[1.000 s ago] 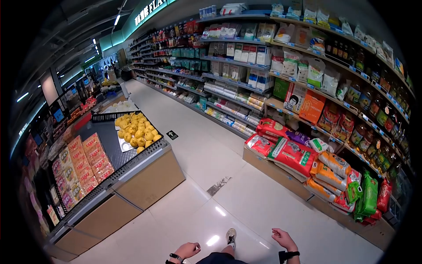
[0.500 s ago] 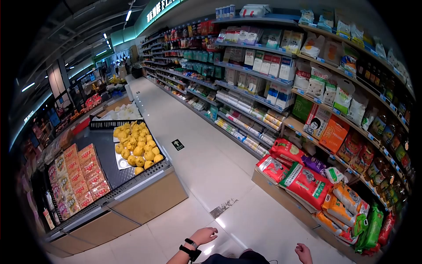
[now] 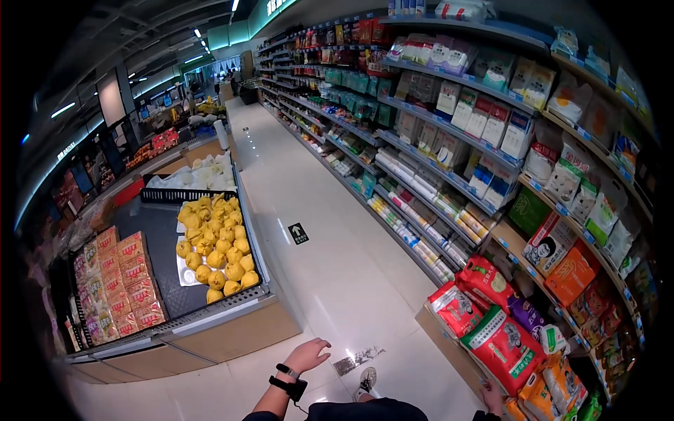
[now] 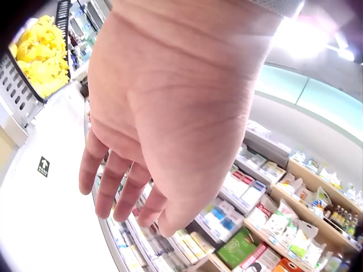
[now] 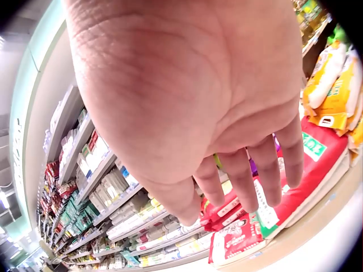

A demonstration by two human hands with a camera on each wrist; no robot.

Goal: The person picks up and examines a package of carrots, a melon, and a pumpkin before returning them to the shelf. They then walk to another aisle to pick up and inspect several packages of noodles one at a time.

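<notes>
I walk down a supermarket aisle. My left hand (image 3: 309, 353) swings forward at the bottom of the head view, fingers loose and holding nothing; a black band sits on its wrist. In the left wrist view the left hand (image 4: 164, 119) hangs relaxed with the fingers (image 4: 110, 187) pointing down. My right hand (image 3: 493, 396) shows only at the lower right edge, beside the red rice sacks (image 3: 502, 344). In the right wrist view the right hand (image 5: 193, 102) is relaxed and holds nothing, its fingers (image 5: 266, 175) hanging in front of the sacks.
A low display island (image 3: 210, 330) on the left holds yellow fruit (image 3: 214, 245) and packaged goods (image 3: 116, 288). Tall stocked shelves (image 3: 449, 140) line the right side. The white tiled floor (image 3: 316, 231) runs ahead, with a green arrow sign (image 3: 298, 233). My shoe (image 3: 366, 379) is below.
I have moved forward along the aisle and the view has turned left. My left hand swung forward and up; my right hand swung back toward the lower right edge.
</notes>
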